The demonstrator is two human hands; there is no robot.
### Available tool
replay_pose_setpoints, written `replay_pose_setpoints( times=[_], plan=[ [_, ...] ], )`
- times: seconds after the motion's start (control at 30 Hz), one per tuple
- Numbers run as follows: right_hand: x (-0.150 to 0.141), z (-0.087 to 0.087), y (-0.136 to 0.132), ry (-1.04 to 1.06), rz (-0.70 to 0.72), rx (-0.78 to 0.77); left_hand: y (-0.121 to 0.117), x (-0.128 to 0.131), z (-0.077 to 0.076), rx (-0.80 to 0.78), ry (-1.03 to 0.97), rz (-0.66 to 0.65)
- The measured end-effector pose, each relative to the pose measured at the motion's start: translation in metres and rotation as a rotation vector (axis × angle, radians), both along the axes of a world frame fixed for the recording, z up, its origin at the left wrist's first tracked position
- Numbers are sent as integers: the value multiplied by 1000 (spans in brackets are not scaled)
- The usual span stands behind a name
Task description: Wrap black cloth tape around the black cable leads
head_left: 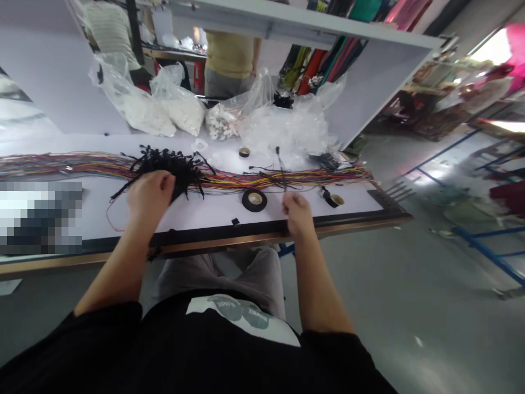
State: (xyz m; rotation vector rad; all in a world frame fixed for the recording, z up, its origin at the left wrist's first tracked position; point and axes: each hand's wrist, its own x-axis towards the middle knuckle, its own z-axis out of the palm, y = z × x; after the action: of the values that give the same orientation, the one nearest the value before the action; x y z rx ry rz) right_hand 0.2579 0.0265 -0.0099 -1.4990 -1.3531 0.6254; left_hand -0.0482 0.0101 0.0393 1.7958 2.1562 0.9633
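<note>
My right hand [298, 212] is closed in a pinch on a thin dark cable [282, 168], which stands up from the fingers with a small black connector at its top. My left hand [148, 194] is curled closed over the near edge of a dense pile of black connectors [174, 167]; whatever its fingers grip is hidden. Long multicoloured wires [229, 180] run along the table beneath both hands. A roll of black tape [255, 200] lies between my hands, and another tape roll [335, 201] is to the right of my right hand.
Clear plastic bags of white parts [182, 109] line the back of the white table [197, 214]. A smaller tape roll [244, 152] sits behind the wires. A shelf [303, 27] spans overhead, with a person [229, 54] beyond it. Blue metal frames [488, 249] stand at right.
</note>
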Motion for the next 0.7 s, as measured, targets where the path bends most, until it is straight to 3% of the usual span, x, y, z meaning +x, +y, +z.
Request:
replay_pose_setpoints(
  times=[0.07,0.1,0.17,0.23,0.3,0.4,0.57,0.7],
  plan=[
    [-34,-5,-22,106,131,-29,-8,30,-6,-10,-253,-235],
    [-51,-9,-34,299,261,-59,-11,46,-9,-22,-325,-315],
    [-77,-17,-57,547,410,-114,-17,76,-17,-61,-739,-513],
    [-89,-22,-73,603,456,-139,-23,95,-22,-73,-1008,-588],
    [-84,-21,-81,515,509,-148,-30,101,-23,-155,-1136,-641],
    [-63,-9,-83,291,622,-190,-39,96,-20,-302,-1073,-726],
    [-49,16,-77,260,328,-62,-48,90,-15,-363,-650,-832],
    [-68,17,-74,302,152,-19,-56,90,-24,-280,-525,-771]
  ],
)
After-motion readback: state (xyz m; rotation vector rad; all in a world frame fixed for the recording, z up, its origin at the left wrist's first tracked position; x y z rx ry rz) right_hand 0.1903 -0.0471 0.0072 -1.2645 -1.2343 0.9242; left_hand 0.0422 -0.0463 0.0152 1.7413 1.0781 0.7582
